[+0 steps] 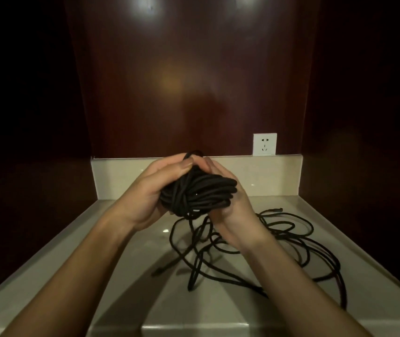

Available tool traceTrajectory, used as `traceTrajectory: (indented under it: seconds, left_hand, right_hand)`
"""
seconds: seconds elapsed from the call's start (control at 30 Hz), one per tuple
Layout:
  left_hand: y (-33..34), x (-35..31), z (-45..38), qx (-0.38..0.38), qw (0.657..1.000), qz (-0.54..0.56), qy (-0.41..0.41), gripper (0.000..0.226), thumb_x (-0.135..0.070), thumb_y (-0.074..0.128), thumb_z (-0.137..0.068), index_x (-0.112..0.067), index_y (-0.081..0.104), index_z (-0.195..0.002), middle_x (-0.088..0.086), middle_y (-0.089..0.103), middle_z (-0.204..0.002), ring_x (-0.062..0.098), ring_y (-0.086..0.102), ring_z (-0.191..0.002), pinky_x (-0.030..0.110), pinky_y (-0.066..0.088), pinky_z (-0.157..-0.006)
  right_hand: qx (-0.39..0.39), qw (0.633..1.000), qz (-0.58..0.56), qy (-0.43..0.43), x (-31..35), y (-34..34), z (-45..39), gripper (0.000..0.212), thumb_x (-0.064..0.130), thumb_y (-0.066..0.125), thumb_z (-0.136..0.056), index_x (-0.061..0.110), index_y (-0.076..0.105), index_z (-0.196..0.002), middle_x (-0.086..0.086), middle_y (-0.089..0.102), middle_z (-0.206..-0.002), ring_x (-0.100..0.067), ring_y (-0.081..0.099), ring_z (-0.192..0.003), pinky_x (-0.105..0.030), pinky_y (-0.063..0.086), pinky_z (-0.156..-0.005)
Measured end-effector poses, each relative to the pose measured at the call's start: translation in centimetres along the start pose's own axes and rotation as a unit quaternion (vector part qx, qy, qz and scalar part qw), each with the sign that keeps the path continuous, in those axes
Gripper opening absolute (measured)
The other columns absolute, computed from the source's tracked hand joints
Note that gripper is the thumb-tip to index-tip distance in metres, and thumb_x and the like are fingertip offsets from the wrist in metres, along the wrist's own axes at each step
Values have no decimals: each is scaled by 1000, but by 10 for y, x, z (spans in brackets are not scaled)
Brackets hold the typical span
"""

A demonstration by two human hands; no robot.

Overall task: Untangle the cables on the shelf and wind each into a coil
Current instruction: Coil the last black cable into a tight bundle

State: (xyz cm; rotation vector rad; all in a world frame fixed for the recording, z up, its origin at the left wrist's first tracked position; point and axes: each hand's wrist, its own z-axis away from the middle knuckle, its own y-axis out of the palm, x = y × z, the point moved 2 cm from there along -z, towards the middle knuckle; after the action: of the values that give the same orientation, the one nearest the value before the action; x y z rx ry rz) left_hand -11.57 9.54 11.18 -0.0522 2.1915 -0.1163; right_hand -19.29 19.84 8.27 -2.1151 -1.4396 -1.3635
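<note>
Black coil [197, 193] sits between both hands above the shelf [126, 239]: left hand [145, 190] cups it, right hand [233, 205] wraps its end, strands running left-right. One coil; loose cable [291, 239] trails below toward the right hand, can't count how many.

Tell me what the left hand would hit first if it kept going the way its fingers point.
Probably the pale stone backsplash, then the dark wood wall; depth is unclear.
</note>
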Motion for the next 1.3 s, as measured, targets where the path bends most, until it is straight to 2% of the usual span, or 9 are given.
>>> traceTrajectory:
  seconds: [0.1,0.2,0.4,0.57,0.77,0.97,1.07,1.2,1.3]
  left_hand:
    - [0,0,0,-60,998,-14,-28,30,-33,53,-96,-11,74,-100,6,70,-88,15,67,-76,22,52,-64]
    - [0,2,-1,-130,988,-51,-62,38,-42,55,-94,-10,75,-96,5,60,-66,10,48,-50,18,35,-42]
    - [0,13,0,-167,966,-155,-119,67,-48,55,-86,14,63,-110,10,57,-69,8,49,-48,19,38,-45]
    - [6,22,-3,-210,955,-154,-139,50,-43,59,-91,7,60,-92,1,59,-61,5,52,-47,18,42,-46]
    - [16,28,0,-254,931,-241,-107,43,-54,63,-85,-11,60,-86,-5,66,-65,1,60,-52,19,44,-50]
    - [24,44,0,-324,875,-359,-39,52,-68,55,-75,-17,59,-86,-7,64,-64,-2,60,-57,12,38,-49]
    - [26,52,4,-357,883,-303,-28,55,-67,55,-74,-15,60,-89,-4,67,-68,-2,63,-60,12,42,-52]
    - [21,65,8,-393,887,-240,-44,57,-67,59,-74,-13,62,-91,1,73,-75,10,71,-71,35,59,-65]
    - [24,63,11,-406,879,-247,-45,57,-68,61,-72,-16,59,-94,1,73,-74,5,70,-67,33,58,-61]
  right_hand:
    - [-95,995,19,-9,-14,1,2,18,15,51,-95,20,68,-87,-2,67,-79,-16,61,-75,-25,49,-69]
    - [-132,983,130,-13,-33,-2,5,27,3,45,-96,20,64,-87,-12,54,-70,-16,44,-66,-24,37,-58]
    - [-157,931,328,9,-58,-18,16,32,10,53,-97,25,51,-68,13,43,-48,-5,34,-48,-28,28,-52]
    - [-149,902,406,-14,-54,-19,20,8,14,54,-97,14,62,-95,4,58,-65,-7,51,-57,-30,40,-56]
    - [-149,964,185,119,-49,-17,25,24,3,49,-95,11,59,-75,3,43,-52,-7,34,-44,-18,27,-42]
    - [-174,966,170,90,-52,-17,28,26,-2,44,-95,9,55,-74,0,42,-52,-8,33,-46,-20,25,-43]
    - [-163,970,149,96,-52,-19,31,25,2,45,-99,10,54,-77,-2,42,-55,-7,32,-45,-18,24,-42]
    - [-163,974,111,109,-59,-16,35,31,4,43,-102,18,57,-78,0,38,-55,-7,27,-45,-19,20,-40]
    - [-194,972,115,68,-72,-14,33,22,-1,41,-99,3,60,-89,-9,40,-64,-16,29,-54,-24,21,-47]
